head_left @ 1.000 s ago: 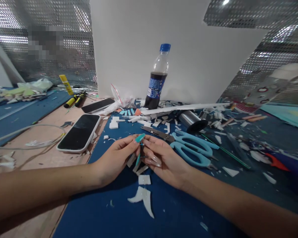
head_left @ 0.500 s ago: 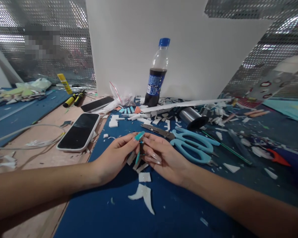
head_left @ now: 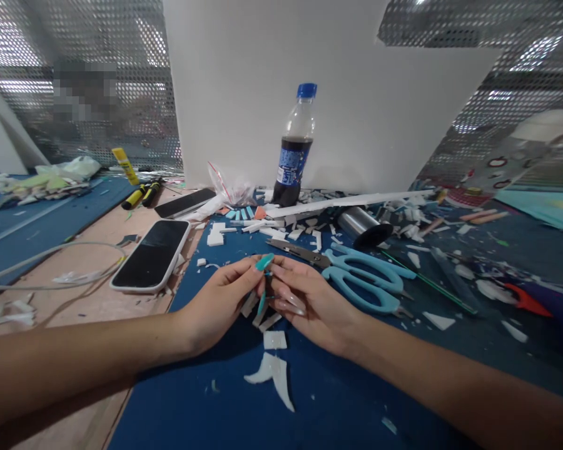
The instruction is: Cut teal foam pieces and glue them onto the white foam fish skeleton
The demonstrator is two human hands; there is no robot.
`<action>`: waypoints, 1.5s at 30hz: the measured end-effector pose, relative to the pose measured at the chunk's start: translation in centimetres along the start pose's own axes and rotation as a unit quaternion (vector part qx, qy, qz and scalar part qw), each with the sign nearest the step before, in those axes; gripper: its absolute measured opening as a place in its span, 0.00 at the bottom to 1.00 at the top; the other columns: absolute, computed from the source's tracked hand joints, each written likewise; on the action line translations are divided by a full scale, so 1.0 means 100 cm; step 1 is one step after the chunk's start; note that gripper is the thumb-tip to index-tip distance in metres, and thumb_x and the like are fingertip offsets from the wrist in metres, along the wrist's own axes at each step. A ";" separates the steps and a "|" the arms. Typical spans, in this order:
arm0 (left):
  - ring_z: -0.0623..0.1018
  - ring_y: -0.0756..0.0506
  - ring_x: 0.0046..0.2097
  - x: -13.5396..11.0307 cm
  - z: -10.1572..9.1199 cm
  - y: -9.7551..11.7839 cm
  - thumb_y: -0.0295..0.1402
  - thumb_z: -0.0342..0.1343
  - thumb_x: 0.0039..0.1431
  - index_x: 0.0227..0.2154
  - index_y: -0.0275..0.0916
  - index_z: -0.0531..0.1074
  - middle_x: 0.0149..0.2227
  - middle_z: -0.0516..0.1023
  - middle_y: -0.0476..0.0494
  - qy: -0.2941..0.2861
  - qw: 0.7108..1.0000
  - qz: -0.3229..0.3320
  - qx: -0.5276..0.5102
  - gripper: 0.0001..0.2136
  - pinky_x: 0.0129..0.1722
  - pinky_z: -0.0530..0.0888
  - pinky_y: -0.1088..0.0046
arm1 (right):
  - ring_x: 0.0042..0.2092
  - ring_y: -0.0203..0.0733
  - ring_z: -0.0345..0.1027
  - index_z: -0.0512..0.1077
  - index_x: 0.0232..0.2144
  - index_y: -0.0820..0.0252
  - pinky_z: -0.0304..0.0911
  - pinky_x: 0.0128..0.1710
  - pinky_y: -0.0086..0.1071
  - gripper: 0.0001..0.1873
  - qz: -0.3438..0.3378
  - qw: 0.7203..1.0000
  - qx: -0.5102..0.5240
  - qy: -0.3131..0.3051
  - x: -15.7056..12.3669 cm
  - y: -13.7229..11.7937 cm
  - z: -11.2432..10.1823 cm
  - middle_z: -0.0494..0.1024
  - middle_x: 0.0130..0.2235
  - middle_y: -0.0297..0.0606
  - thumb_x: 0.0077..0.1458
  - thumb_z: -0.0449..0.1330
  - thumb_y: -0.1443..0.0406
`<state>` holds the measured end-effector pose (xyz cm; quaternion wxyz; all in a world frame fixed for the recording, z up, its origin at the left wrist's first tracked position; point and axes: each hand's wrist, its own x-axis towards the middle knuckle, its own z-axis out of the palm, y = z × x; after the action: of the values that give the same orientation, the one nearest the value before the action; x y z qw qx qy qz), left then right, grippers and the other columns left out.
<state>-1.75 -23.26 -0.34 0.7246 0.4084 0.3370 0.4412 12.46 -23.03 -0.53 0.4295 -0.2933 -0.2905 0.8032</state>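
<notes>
My left hand point(head_left: 220, 300) and my right hand point(head_left: 309, 300) meet over the blue cutting mat point(head_left: 206, 412). Both pinch a small teal piece point(head_left: 264, 262) between their fingertips. A thin teal strip point(head_left: 261, 303) hangs down below it between the hands. White foam scraps point(head_left: 272, 372) lie on the mat just under the hands. Light blue scissors point(head_left: 361, 278) lie right beside my right hand.
A cola bottle point(head_left: 293, 150) stands at the back before a white board point(head_left: 319, 81). A phone point(head_left: 152, 253) lies left on the wooden table, with a cable point(head_left: 47, 256). A metal cylinder point(head_left: 361, 226), a craft knife point(head_left: 298, 250) and several foam bits litter the mat.
Both hands stay together on the small teal piece. Only the view has shifted slightly.
</notes>
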 end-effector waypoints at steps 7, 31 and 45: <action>0.61 0.56 0.24 0.001 0.000 0.000 0.33 0.58 0.51 0.14 0.34 0.64 0.20 0.63 0.53 0.006 1.000 0.000 0.011 0.15 0.25 0.61 0.82 | 0.17 0.24 0.48 0.66 0.31 0.63 0.48 0.18 0.19 0.05 0.003 1.000 0.014 -0.008 0.000 0.000 -0.001 0.63 0.14 0.26 0.51 0.60 0.68; 0.62 0.55 0.25 0.001 -0.004 -0.002 0.33 0.54 0.55 0.16 0.35 0.65 0.21 0.63 0.52 0.002 0.999 0.005 0.043 0.14 0.27 0.61 0.79 | 0.18 0.26 0.48 0.67 0.31 0.63 0.48 0.19 0.20 0.07 0.006 1.000 0.003 0.005 -0.002 0.000 0.001 0.62 0.14 0.26 0.50 0.61 0.67; 0.61 0.55 0.25 0.000 -0.002 -0.002 0.33 0.55 0.54 0.15 0.35 0.65 0.20 0.63 0.52 0.003 0.999 0.006 0.043 0.15 0.26 0.60 0.80 | 0.18 0.26 0.47 0.67 0.31 0.62 0.47 0.18 0.20 0.07 0.001 1.000 -0.005 0.001 -0.002 0.001 0.000 0.62 0.14 0.26 0.49 0.62 0.66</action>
<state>-1.88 -23.22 -0.59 0.7028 0.4397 0.3553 0.4319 12.53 -23.21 -0.58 0.4277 -0.2967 -0.2938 0.8017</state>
